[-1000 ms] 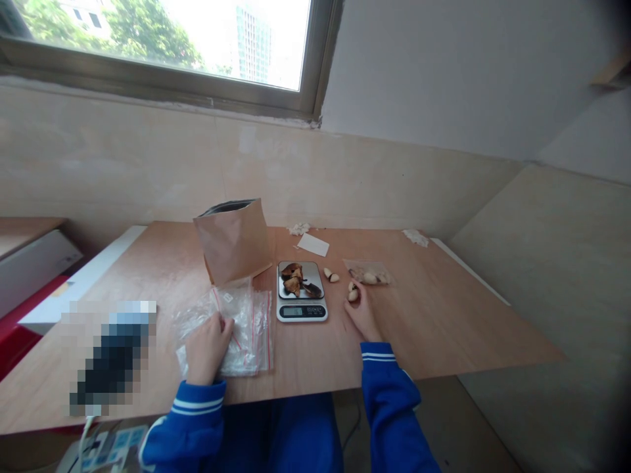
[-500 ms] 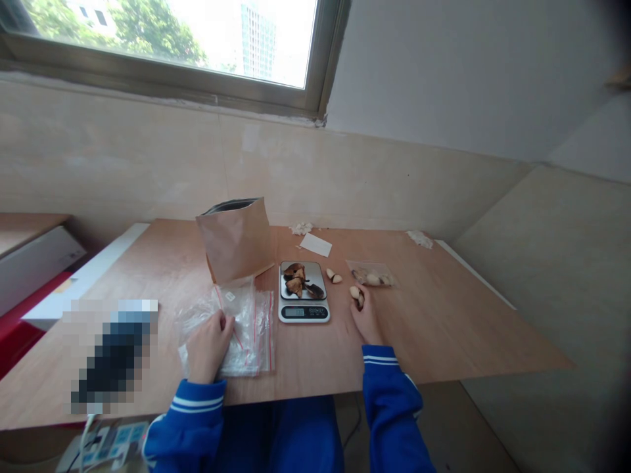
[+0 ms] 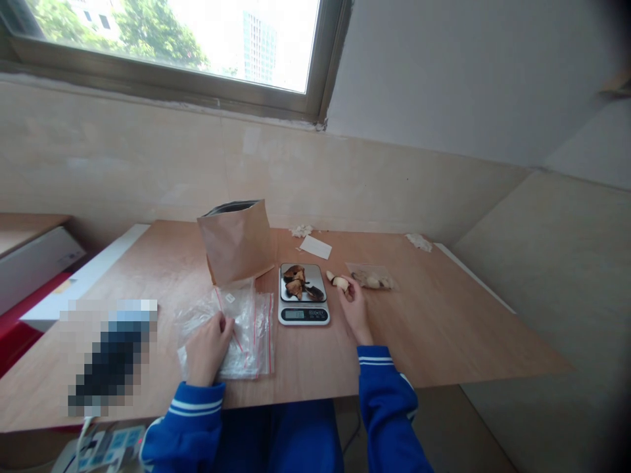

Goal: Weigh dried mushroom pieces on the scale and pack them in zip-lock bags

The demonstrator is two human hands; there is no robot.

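Note:
My right hand (image 3: 353, 303) is closed, its fingertips around a pale, cream-coloured chunk (image 3: 341, 283), right beside the scale. Another pale chunk (image 3: 329, 274) lies against it on the table. The white digital kitchen scale (image 3: 303, 316) carries several brown, curled dried pieces (image 3: 296, 281); its display is too small to read. My left hand (image 3: 208, 345) rests with curled fingers on a stack of clear zip-lock bags (image 3: 254, 335); whether anything is inside the fingers is hidden. A clear bag of pale pieces (image 3: 372, 277) lies just beyond my right hand.
A brown paper pouch (image 3: 236, 243) stands open behind the zip-lock bags. A white card (image 3: 316, 247) and crumpled tissues (image 3: 302, 230) lie at the back. A blurred-out dark object (image 3: 116, 355) with a white cable lies on the left of the table.
My right hand has moved left and slightly up, bringing the pale chunk from the open table to the one by the scale. My left hand stays in place.

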